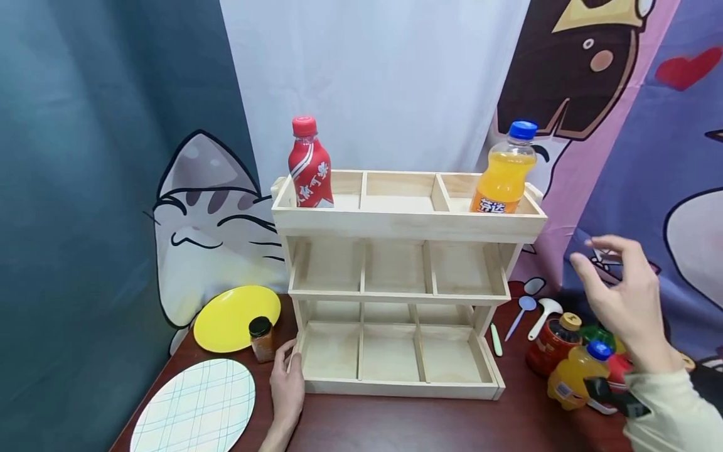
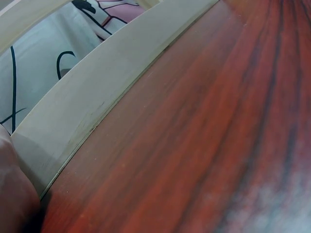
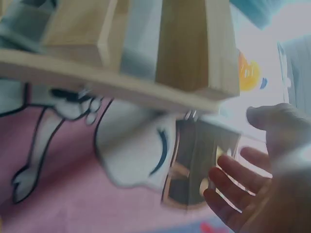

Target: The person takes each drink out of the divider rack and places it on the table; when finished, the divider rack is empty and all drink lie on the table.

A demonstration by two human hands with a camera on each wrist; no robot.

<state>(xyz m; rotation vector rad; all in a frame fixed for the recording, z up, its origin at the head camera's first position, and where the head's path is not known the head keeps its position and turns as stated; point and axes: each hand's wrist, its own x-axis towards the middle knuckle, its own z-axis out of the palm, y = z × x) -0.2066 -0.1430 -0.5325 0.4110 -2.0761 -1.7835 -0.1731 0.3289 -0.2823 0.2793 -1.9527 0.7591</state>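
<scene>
A light wooden three-tier rack stands in the middle of the table. Low on its left side, my left hand rests its fingertips and thumb against the bottom tray's edge; only a little of that hand shows in the left wrist view. My right hand is raised in the air right of the rack, thumb and fingers spread apart, holding nothing. On the top tier, a red cola bottle stands in the left compartment and an orange soda bottle with a blue cap in the right one.
Below my right hand stand several bottles, among them a yellow one and a dark one. Spoons lie beside them. To the left are a yellow plate, a checked plate and a small black-lidded jar.
</scene>
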